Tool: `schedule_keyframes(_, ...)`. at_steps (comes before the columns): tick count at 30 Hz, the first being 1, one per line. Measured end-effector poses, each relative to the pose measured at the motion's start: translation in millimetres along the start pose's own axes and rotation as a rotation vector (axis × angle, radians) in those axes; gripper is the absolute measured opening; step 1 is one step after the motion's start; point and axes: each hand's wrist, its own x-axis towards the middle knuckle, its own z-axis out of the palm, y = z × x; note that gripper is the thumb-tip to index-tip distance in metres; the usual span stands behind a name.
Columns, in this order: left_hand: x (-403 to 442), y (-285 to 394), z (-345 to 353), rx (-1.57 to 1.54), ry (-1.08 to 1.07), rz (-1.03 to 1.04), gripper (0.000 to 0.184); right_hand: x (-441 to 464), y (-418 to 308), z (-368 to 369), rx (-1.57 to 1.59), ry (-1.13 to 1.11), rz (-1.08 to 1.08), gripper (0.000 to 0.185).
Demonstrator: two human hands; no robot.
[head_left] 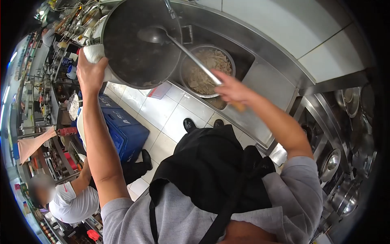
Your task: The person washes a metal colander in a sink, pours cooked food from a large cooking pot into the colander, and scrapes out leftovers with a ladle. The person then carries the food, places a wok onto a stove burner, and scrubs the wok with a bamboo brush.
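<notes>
My left hand (90, 73) is closed around a folded white cloth (94, 53) at the near-left rim of a large dark wok (138, 65). The wok is tilted beside the sink, with its dark inside facing me. In my right hand (230, 87) is a long-handled metal ladle (195, 59), its wooden end showing below my fingers. The ladle's bowl is over the wok's inside; whether it touches the surface I cannot tell. Just left of my right hand, a round metal bowl (183, 77) in the sink holds pale, sliced food (209, 67).
The steel sink counter (270, 93) runs along the tiled wall. A tap (170, 9) reaches over the wok. Blue crates (124, 130) stand on the tiled floor. At lower left is a co-worker in a white shirt (75, 203). Metal pans (345, 199) sit at right.
</notes>
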Motion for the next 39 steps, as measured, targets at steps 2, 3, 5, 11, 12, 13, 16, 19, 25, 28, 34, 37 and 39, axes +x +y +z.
schedule_keyframes(2,4.4,-11.2,-4.5,-0.022,-0.005,0.009,0.045,40.3,-21.3,51.0,0.298,-0.028,0.003,0.081)
schedule_keyframes(3,6.6,-15.3,-6.3,-0.101,-0.023,-0.016,0.043,66.7,-28.3,74.6,0.435,-0.03,-0.008,0.083)
schedule_keyframes(5,7.7,-17.5,-6.5,-0.217,-0.032,-0.035,0.038,122.6,-46.3,124.2,0.714,-0.031,0.003,0.094)
schedule_keyframes(11,15.9,-50.0,-17.9,-0.368,-0.156,-0.11,0.037,130.9,-96.3,228.1,0.587,-0.073,-0.106,0.096)
schedule_keyframes(12,15.3,-56.3,-19.7,-0.412,-0.159,-0.124,0.037,133.6,-76.1,224.7,0.591,-0.079,-0.102,0.096)
schedule_keyframes(13,14.0,-62.8,-22.5,-0.409,-0.158,-0.129,0.037,141.7,-38.8,218.7,0.253,-0.073,-0.251,0.094)
schedule_keyframes(16,10.4,-80.7,-30.1,-0.439,-0.155,-0.156,0.039,139.0,18.0,120.5,-0.95,-0.093,-0.395,0.069)
schedule_keyframes(19,0.2,-109.1,-38.0,-0.526,-0.079,-0.185,0.043,94.5,-18.9,37.8,-1.199,0.007,-0.141,0.054)
schedule_keyframes(25,-8.4,-129.9,-38.2,-0.575,-0.064,-0.191,0.045,118.1,-26.4,37.5,-0.953,0.233,-0.28,0.08)
schedule_keyframes(28,-7.6,-128.4,-39.1,-0.552,-0.07,-0.195,0.045,140.9,-52.6,118.5,-0.695,0.254,-0.158,0.085)
schedule_keyframes(34,-12.8,-123.3,-38.0,-0.491,-0.09,-0.14,0.044,106.7,-20.6,79.8,-0.94,-0.001,-0.05,0.084)
schedule_keyframes(37,-20.1,-121.1,-37.5,-0.543,-0.116,-0.08,0.045,104.9,24.4,49.2,-0.989,0.095,-0.406,0.083)
schedule_keyframes(39,-19.8,-119.7,-37.5,-0.515,-0.126,-0.073,0.045,91.5,8.4,73.2,-0.872,0.07,-0.255,0.082)
